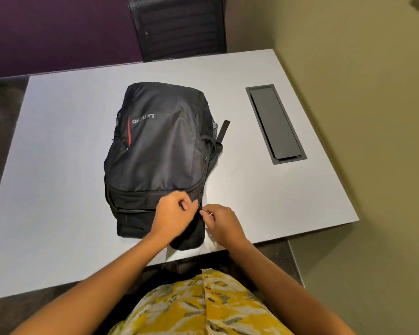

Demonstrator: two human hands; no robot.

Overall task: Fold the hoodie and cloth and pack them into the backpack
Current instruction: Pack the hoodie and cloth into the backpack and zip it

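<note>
1. The hoodie and the cloth are not seen anywhere on the table (58,165); whether they lie inside the backpack (160,146) cannot be told, since its panels are drawn shut over the interior.
2. The near end of the backpack is partly covered by both hands, and the zipper pull between them is too small and blurred to be made out clearly.
3. The left hand (173,213) is curled on the near top edge of the backpack, with fingers bent inward and thumb meeting them, pinching something small at the seam; exactly what is pinched cannot be told.
4. The right hand (221,222) is closed in a pinch just beside the left, at the right near corner of the backpack, with a small pale tab held between thumb and fingertip.
5. The backpack is laid flat on its back in the middle of the table, its top end toward the person and its base toward the far edge.
6. A strap (223,130) is seen sticking out on the right side, next to a mesh side pocket whose contents cannot be told.
7. The word "Lenovo" is read upside down in grey letters on the front panel, beside a red stripe (129,131).
8. A dark recessed cable hatch (275,124) is set in the table well to the right, its lid closed.
9. A dark chair (179,27) is cut off at the top edge.
</note>
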